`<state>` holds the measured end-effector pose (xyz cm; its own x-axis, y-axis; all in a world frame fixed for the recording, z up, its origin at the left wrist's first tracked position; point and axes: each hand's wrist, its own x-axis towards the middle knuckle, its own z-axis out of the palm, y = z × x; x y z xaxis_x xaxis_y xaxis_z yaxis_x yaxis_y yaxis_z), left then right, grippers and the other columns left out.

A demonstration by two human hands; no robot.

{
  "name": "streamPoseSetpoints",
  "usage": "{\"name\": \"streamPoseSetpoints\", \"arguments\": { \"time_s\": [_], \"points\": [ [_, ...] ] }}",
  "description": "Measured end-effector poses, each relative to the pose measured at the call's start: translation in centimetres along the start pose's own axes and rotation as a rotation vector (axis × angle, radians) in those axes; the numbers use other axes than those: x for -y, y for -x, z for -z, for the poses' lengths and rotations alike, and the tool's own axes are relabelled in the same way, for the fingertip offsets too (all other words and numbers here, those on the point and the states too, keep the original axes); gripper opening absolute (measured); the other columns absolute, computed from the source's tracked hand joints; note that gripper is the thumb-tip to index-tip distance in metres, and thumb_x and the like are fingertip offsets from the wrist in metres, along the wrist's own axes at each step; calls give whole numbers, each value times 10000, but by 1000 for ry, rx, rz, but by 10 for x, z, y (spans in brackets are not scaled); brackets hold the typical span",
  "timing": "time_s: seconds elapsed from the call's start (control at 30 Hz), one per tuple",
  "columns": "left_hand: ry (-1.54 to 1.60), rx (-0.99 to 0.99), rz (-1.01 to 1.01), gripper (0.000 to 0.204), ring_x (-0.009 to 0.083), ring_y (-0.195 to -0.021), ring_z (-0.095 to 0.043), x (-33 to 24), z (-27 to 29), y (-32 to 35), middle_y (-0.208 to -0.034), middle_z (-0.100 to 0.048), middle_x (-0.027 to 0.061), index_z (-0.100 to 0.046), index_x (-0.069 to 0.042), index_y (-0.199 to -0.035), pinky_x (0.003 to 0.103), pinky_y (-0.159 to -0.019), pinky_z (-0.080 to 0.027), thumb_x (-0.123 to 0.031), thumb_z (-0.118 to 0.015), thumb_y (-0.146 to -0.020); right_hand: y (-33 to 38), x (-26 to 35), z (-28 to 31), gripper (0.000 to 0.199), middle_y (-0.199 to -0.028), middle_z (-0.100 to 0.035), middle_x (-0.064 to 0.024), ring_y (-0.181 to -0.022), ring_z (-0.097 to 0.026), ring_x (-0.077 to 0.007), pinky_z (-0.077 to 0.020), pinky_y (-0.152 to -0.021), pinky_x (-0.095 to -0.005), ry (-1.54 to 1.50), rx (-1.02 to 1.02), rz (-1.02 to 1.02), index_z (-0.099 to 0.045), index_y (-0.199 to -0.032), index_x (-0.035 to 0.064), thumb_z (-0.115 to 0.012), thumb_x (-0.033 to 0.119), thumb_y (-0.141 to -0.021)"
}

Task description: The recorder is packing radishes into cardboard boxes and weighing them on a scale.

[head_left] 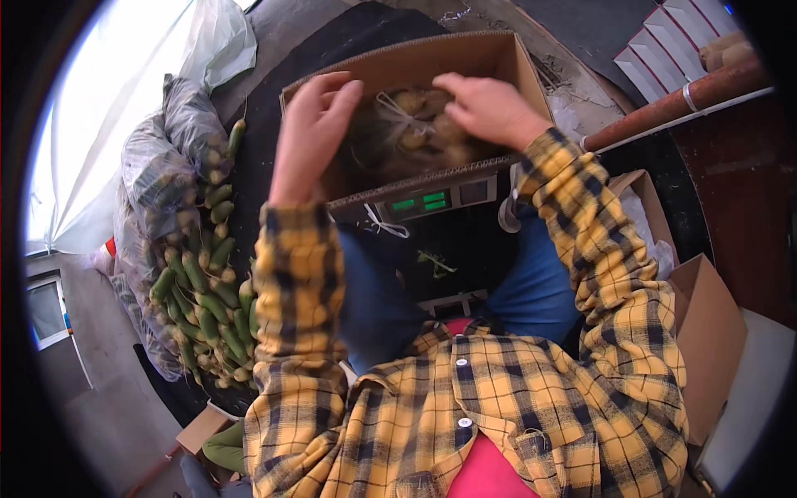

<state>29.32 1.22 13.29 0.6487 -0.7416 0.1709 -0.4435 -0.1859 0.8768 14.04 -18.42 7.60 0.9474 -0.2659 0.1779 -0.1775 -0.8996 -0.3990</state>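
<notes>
A cardboard box (432, 173) with its top open stands in front of me on a scale (423, 202) with a lit green display. Inside it lies a clear plastic bag (397, 133), tied with white string, with tan, roundish root ends showing through; part of it is blurred. My left hand (320, 116) is raised above the box's left side, thumb and fingers apart, nothing in it. Over the right part of the box hovers my right hand (490, 106), its index finger stretched out and the other fingers bent; no held thing shows.
Many green radishes (203, 286) lie heaped on black sheeting at the left, beside filled clear bags (158, 178). White string (386, 222) hangs below the box's front. Another open carton (706, 332) stands at the right, near a rusty pipe (672, 104).
</notes>
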Motion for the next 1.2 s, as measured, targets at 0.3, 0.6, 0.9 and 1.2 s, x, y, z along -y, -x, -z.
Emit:
{"name": "streamPoseSetpoints", "arguments": {
  "time_s": [0.3,0.6,0.9,1.2],
  "points": [
    [-468,-33,13,372,336,-1143,-494,33,37,170,-1193,-535,206,-554,29,-1128,402,-985,-366,-188,-605,-830,32,8,86,377,-896,-639,-74,-811,-610,-157,-476,-741,-261,-306,-349,-251,-493,-1217,38,-560,247,-911],
    [-576,-197,-31,438,326,-1142,-491,56,25,184,-1218,-525,190,-523,25,-1192,384,-981,-372,-227,-600,-842,120,-6,70,238,-853,-664,-53,-768,-622,-86,-496,-700,-226,-414,-447,-369,-613,-1103,31,-526,170,-931],
    [-572,-272,-47,457,320,-1134,-498,77,34,181,-1197,-542,186,-544,16,-1173,385,-973,-383,-293,-605,-842,167,-39,44,395,-1015,-622,-96,-978,-541,-149,-367,-917,-250,-711,119,-518,-617,-1072,-13,-437,307,-925],
    [-608,-317,-22,466,318,-1125,-505,111,26,165,-1186,-552,183,-554,3,-1166,386,-979,-381,-333,-596,-845,143,-60,14,381,-996,-620,-100,-947,-547,-154,-377,-901,-250,-672,148,-515,-617,-1056,-13,-430,289,-918]
  ]
}}
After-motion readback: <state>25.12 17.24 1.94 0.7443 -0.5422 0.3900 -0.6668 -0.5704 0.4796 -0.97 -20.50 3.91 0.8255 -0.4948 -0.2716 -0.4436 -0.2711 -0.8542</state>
